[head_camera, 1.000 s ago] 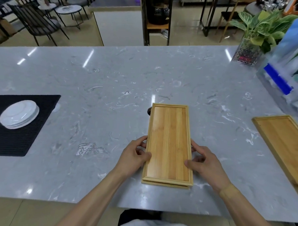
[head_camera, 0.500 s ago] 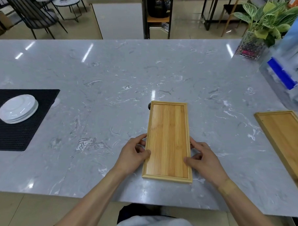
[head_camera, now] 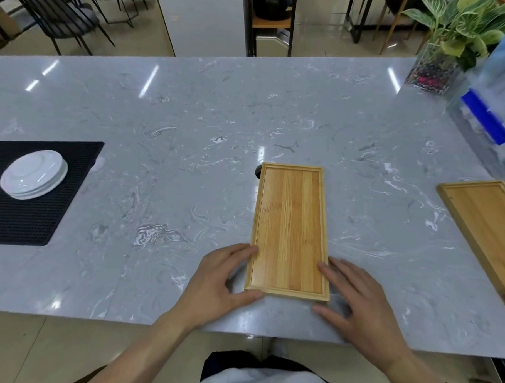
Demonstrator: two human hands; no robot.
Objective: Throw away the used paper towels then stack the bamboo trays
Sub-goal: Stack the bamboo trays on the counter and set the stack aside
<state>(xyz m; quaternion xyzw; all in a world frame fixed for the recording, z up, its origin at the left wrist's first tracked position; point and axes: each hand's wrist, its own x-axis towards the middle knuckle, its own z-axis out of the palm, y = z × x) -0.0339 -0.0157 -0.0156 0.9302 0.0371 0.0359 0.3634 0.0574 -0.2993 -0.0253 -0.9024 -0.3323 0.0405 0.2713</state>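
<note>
A narrow bamboo tray [head_camera: 290, 230] lies lengthwise on the grey marble table [head_camera: 191, 116] in front of me; an earlier frame shows another tray under it, its edges now hidden. My left hand [head_camera: 215, 285] rests flat at the tray's near left corner, fingertips and thumb touching the rim. My right hand [head_camera: 359, 303] lies flat by the near right corner, fingers spread, index tip against the rim. A wider bamboo tray [head_camera: 487, 219] sits apart at the right edge. No paper towels are in view.
A black mat [head_camera: 27, 219] at the left carries a stack of white plates [head_camera: 33, 173]. A potted plant [head_camera: 455, 32] and a clear bag with a blue strip [head_camera: 492, 115] stand at the far right. A small dark round spot [head_camera: 258, 172] peeks from behind the tray.
The top tray has been squared over the lower one, whose edge no longer shows. Both hands have loosened and spread flat beside the tray's near corners.
</note>
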